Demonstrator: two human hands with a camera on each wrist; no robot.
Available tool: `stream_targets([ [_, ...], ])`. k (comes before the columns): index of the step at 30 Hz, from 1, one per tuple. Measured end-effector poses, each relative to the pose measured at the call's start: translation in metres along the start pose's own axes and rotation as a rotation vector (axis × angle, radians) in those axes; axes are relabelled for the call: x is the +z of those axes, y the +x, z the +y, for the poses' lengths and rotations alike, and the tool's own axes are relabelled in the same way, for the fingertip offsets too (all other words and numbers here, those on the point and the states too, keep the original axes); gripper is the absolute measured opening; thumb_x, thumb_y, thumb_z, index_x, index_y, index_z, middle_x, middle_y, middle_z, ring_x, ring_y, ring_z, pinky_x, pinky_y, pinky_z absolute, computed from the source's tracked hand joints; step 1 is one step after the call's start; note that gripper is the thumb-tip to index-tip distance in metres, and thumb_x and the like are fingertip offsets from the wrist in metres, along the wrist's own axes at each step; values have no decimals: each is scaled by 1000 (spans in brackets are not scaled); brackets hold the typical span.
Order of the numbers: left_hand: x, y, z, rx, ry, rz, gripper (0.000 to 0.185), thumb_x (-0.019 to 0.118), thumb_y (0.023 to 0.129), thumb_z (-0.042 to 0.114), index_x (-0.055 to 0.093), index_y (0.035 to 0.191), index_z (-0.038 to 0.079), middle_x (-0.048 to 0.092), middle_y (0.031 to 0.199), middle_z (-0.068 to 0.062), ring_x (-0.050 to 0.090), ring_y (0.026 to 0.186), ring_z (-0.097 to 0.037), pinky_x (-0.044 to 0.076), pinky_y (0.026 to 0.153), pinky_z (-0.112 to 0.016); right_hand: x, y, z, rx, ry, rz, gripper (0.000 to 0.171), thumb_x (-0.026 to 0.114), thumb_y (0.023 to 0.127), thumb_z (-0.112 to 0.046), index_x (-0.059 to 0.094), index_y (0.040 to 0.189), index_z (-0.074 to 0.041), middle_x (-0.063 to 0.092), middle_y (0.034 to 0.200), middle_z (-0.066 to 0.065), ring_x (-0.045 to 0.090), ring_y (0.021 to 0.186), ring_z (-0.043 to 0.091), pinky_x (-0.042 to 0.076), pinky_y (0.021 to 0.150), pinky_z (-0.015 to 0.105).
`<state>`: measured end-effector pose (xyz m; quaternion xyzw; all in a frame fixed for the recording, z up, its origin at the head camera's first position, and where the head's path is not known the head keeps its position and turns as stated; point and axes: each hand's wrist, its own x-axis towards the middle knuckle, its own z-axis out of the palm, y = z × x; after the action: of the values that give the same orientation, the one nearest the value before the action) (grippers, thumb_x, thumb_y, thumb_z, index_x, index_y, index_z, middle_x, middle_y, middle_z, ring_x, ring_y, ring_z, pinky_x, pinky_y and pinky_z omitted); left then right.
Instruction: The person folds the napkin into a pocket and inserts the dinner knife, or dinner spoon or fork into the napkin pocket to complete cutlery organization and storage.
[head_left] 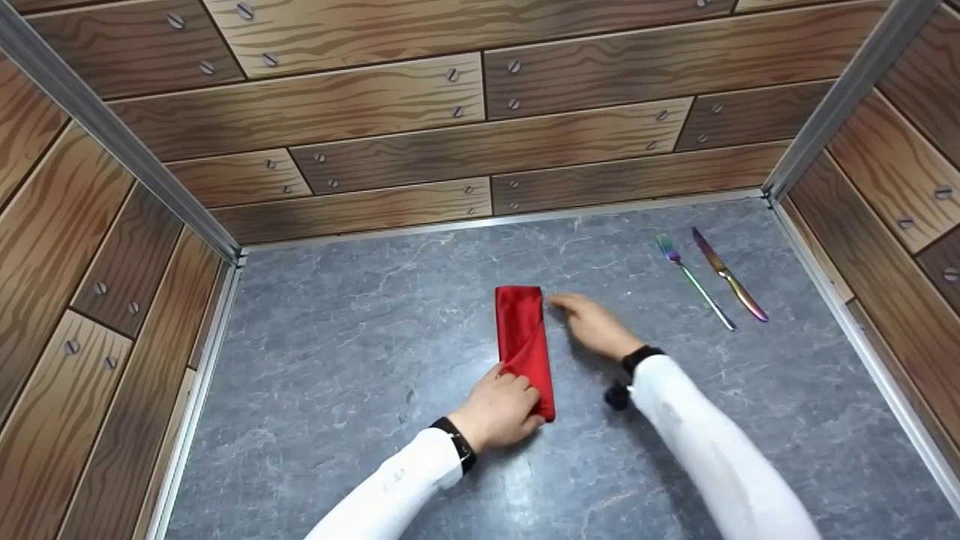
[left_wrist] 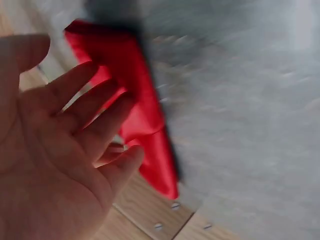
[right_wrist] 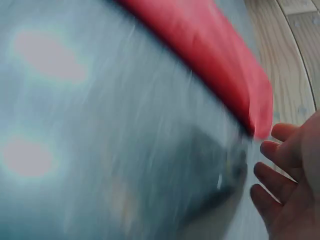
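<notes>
A red cloth napkin [head_left: 519, 319], folded into a long narrow strip with a slanting fold line across its top, lies lengthwise on the floor of the enclosure. Across its near end rests my left hand [head_left: 499, 406], its thumb by the bottom right corner. The left wrist view shows that hand's fingers [left_wrist: 102, 120] spread and only slightly bent over the napkin [left_wrist: 131, 65]. My right hand [head_left: 598, 324] is beside the far right corner, fingers loosely extended and holding nothing. In the right wrist view its fingertips [right_wrist: 270, 147] are close to the napkin's end [right_wrist: 260, 112].
To the right lie a rainbow-coloured fork [head_left: 697, 285] and a matching knife [head_left: 729, 274], side by side at a slant. Wood-patterned walls [head_left: 390, 154] with metal edging surround the grey marbled surface [head_left: 337, 330] at the back and both sides.
</notes>
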<state>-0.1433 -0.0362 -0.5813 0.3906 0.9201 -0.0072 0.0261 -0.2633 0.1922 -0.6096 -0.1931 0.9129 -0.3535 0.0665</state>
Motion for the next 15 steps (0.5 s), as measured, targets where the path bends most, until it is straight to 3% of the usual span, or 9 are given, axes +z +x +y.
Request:
stream_targets([
  [3, -6, 10, 9, 18, -8, -4, 53, 60, 100, 50, 60, 142, 19, 62, 144, -2, 57, 135, -25, 37, 123, -46, -17, -14, 23, 20, -26, 85, 41, 42, 103, 2, 57, 140, 7, 59, 143, 29, 52, 137, 47, 37, 120, 58],
  [6, -8, 22, 21, 61, 20, -3, 70, 55, 101, 54, 38, 160, 20, 39, 166, -4, 38, 154, -27, 28, 129, -46, -36, -27, 46, 73, -45, 176, 40, 42, 103, 2, 56, 139, 9, 57, 142, 32, 50, 137, 50, 35, 121, 59],
  [10, -7, 40, 41, 119, 76, -12, 77, 45, 104, 59, 20, 166, 22, 22, 173, -2, 21, 161, -21, 19, 132, -42, -60, -41, 74, 154, -102, 270, 42, 40, 104, 0, 51, 143, 11, 50, 147, 35, 43, 141, 52, 30, 124, 59],
  [15, 1, 56, 62, 146, 116, -27, 77, 36, 105, 61, 12, 167, 23, 13, 175, 1, 16, 162, -18, 14, 133, -38, -83, -57, 98, 265, -249, 237, 49, 39, 107, -9, 39, 150, 14, 37, 155, 38, 31, 147, 55, 22, 126, 61],
])
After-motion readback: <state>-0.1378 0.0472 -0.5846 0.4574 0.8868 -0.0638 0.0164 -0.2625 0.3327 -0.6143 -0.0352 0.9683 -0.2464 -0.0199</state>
